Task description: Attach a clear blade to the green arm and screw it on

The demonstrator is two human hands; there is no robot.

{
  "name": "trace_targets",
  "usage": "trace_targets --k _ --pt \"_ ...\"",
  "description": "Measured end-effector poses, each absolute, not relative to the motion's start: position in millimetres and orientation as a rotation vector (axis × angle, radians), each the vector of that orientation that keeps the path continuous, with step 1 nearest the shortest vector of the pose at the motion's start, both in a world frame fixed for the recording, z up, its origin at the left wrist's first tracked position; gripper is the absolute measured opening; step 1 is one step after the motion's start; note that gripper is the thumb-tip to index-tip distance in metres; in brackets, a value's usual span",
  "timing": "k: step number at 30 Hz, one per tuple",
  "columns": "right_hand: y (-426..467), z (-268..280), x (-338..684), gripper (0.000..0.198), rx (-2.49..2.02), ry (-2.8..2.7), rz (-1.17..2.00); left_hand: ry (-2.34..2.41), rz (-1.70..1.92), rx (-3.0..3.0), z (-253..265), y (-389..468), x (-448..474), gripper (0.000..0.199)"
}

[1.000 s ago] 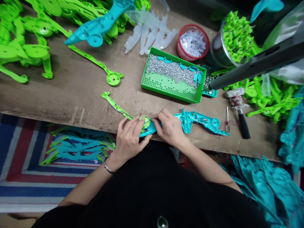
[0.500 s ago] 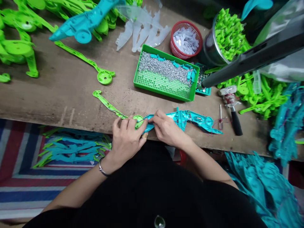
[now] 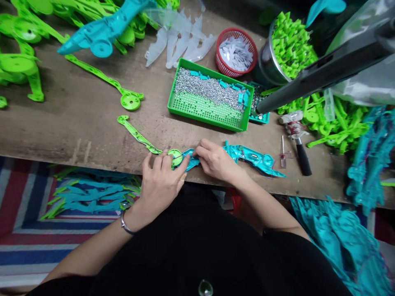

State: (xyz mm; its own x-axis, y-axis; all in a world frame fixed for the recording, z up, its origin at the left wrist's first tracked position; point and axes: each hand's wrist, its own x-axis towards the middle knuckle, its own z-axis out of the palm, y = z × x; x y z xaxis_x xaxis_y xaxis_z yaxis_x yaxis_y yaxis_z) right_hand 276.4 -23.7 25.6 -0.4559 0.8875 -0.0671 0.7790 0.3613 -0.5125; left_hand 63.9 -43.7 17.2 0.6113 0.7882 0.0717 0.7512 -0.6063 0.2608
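Note:
At the bench edge lies a long turquoise plastic half-shell [image 3: 257,158] with thin wires and small parts inside. A lime-green plastic arm [image 3: 137,135] with a round disc end [image 3: 175,157] joins its left end. My left hand [image 3: 162,176] is closed over that joint, fingers on the green arm and disc, thumb along the turquoise shell. My right hand [image 3: 216,161] is pinched at the shell's left section, just right of my left thumb. Whatever may be between its fingertips is hidden.
Behind the work stands a green basket [image 3: 208,117] of small metal screws and turquoise bits. A red basket [image 3: 218,61] holds whitish pieces. A screwdriver [image 3: 283,153] and hammer [image 3: 300,144] lie to the right. A dark grey bar [image 3: 311,74] slants overhead. Green parts [image 3: 23,68] pile at left.
The view has shifted slightly, so the bench things appear further left. My right hand's fingertips have moved a little away from my left thumb, showing more of the shell between them.

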Motion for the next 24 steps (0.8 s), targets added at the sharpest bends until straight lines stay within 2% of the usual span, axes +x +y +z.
trace_targets --k 9,13,18,24 --pt "-25.6 31.9 284.5 0.026 -1.584 -2.375 0.722 1.283 0.24 2.611 17.6 -45.0 63.8 0.052" --pt "-35.7 29.7 299.1 0.019 -1.653 -2.246 0.595 1.28 0.189 2.705 18.6 -44.5 64.0 0.049" --pt "-44.2 21.6 306.9 0.021 -1.716 -2.222 0.428 1.298 0.177 2.804 20.1 -44.4 64.6 0.045" --pt "-46.0 16.0 302.4 0.02 -1.771 -2.159 0.429 1.31 0.176 2.82 20.7 -44.3 65.5 0.045"
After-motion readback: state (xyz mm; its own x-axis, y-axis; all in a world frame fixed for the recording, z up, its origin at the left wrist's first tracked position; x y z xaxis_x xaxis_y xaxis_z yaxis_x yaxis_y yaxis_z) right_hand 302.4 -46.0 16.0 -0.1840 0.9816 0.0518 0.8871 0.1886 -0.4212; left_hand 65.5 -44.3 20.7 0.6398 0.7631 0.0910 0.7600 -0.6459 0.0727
